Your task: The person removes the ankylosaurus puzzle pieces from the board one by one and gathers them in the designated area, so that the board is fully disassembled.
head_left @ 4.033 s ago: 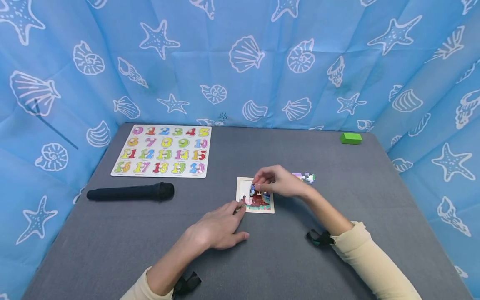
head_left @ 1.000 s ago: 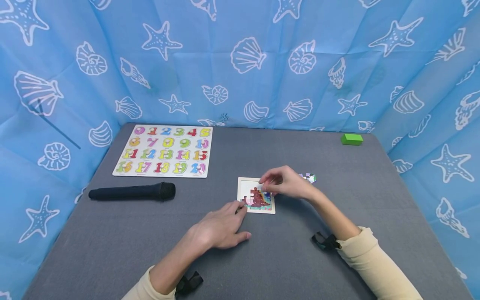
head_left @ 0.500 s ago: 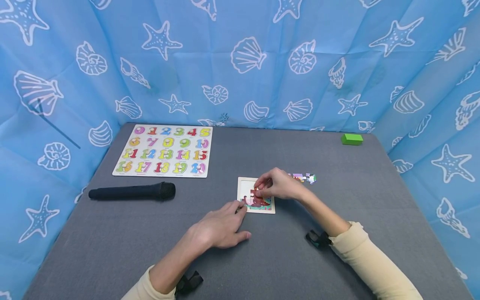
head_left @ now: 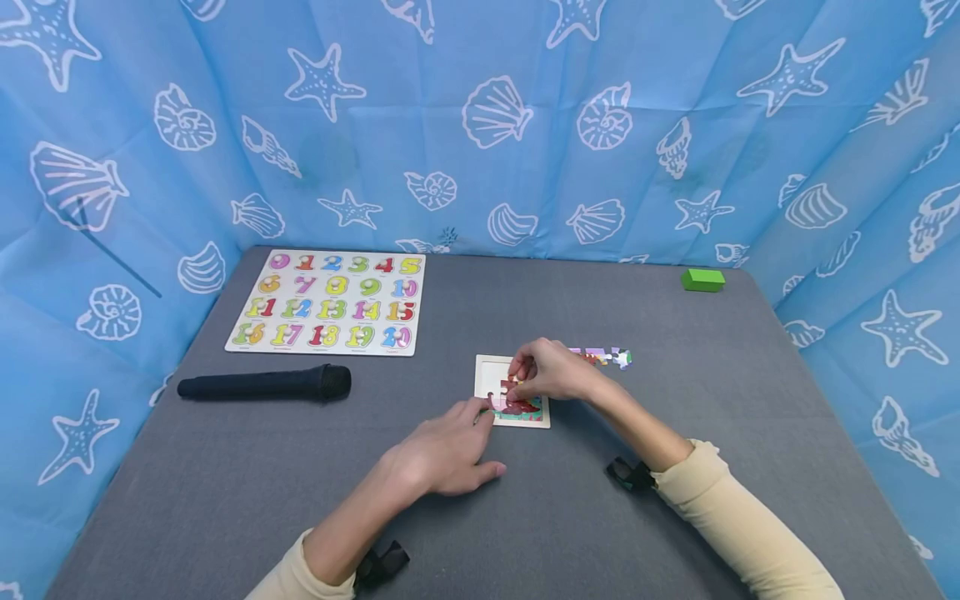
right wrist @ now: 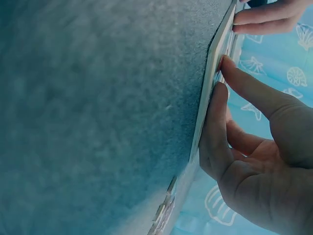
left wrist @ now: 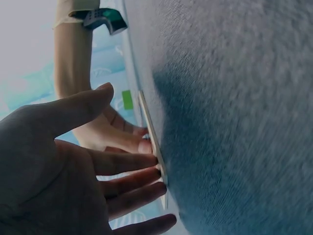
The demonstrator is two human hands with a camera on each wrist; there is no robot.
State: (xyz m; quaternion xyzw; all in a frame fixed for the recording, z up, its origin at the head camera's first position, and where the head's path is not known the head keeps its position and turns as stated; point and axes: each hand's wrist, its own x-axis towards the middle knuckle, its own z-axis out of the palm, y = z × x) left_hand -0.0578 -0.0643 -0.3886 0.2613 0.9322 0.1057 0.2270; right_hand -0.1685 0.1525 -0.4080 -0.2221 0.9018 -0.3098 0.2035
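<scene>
A small square jigsaw puzzle board [head_left: 483, 367] with a pale wooden rim lies mid-table, its lower part filled with pieces of a reddish-brown picture. My right hand [head_left: 551, 371] is over its upper right, thumb and index finger pinching a puzzle piece mostly hidden by the fingers. In the right wrist view, the fingertips of the right hand [right wrist: 259, 147] meet at the board's surface. My left hand [head_left: 442, 450] rests at the lower left corner, straight fingertips touching the rim; the left wrist view shows this hand [left wrist: 63, 171] with fingers spread against the board's edge [left wrist: 151, 132].
Loose puzzle pieces [head_left: 621, 357] lie just beyond the right hand. A number puzzle board [head_left: 348, 312] is at the back left, with a black microphone [head_left: 262, 384] in front of it. A green block [head_left: 702, 280] stands at the back right. Blue shell-print curtain [head_left: 420, 142] surrounds the table.
Earlier, the right hand held a blue-toned piece over the board, then shifted right and came back left over the upper part. Now it sits slightly lower. The left hand stays at the corner.
</scene>
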